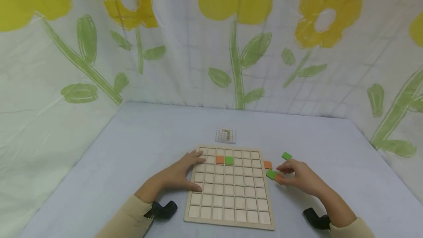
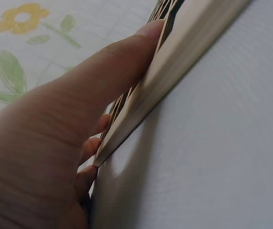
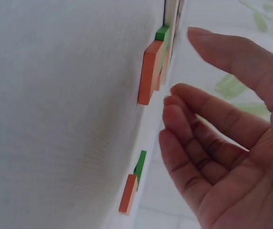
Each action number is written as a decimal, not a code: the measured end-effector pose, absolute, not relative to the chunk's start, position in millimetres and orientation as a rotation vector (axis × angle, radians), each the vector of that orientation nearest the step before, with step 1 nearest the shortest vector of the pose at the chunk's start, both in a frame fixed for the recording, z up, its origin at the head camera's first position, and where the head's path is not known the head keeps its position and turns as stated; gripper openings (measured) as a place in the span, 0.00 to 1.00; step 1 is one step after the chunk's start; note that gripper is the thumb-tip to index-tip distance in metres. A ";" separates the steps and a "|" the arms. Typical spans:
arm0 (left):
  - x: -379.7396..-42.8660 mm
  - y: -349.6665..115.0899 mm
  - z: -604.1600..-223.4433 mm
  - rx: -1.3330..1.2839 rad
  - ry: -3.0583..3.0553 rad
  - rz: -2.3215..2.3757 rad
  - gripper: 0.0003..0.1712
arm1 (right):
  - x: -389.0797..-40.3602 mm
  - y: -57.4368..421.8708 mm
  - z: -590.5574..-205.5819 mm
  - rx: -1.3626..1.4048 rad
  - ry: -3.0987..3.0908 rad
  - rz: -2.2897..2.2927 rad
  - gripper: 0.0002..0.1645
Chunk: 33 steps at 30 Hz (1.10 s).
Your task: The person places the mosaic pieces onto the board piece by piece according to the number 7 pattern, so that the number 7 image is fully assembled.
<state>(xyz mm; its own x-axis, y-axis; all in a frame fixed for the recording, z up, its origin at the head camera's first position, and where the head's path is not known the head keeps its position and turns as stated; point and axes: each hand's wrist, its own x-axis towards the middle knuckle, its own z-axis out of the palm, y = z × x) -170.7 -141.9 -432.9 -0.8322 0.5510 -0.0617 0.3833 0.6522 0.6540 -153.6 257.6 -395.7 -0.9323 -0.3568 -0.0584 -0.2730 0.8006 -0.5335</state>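
A wooden grid board lies on the table with an orange tile and a green tile side by side in its second row. My left hand rests on the board's left edge, fingers spread; in the left wrist view the thumb touches the top of the rim. My right hand hovers over loose tiles right of the board, thumb and fingertips apart, holding nothing. Beneath it are an orange tile and a green tile. Another orange tile touches the board's right side.
A loose green tile lies beyond the right hand. In the right wrist view, a separate orange tile lies beside a green one. Behind the board sits a small card with a printed grid. A flowered curtain hangs at the back.
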 end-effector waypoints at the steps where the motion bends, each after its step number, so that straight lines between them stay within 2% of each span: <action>1: -170.8 -141.7 -432.9 0.754 2.617 0.947 0.54 | -152.6 258.9 -396.8 -0.489 2.838 -0.800 0.22; 19: -169.5 -141.4 -432.1 0.777 2.635 0.927 0.54 | -149.3 259.3 -406.0 -0.355 2.853 -0.818 0.18; 33: -170.1 -141.4 -430.3 0.778 2.625 0.933 0.54 | -149.3 261.7 -406.1 -0.410 2.840 -0.839 0.15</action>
<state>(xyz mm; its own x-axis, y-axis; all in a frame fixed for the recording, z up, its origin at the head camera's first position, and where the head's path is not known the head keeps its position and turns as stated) -170.1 -141.4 -430.3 -0.8266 0.5604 -0.0527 0.4014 0.6525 0.6428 -149.3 261.7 -406.1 -0.9511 -0.3013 -0.0675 -0.2162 0.8060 -0.5510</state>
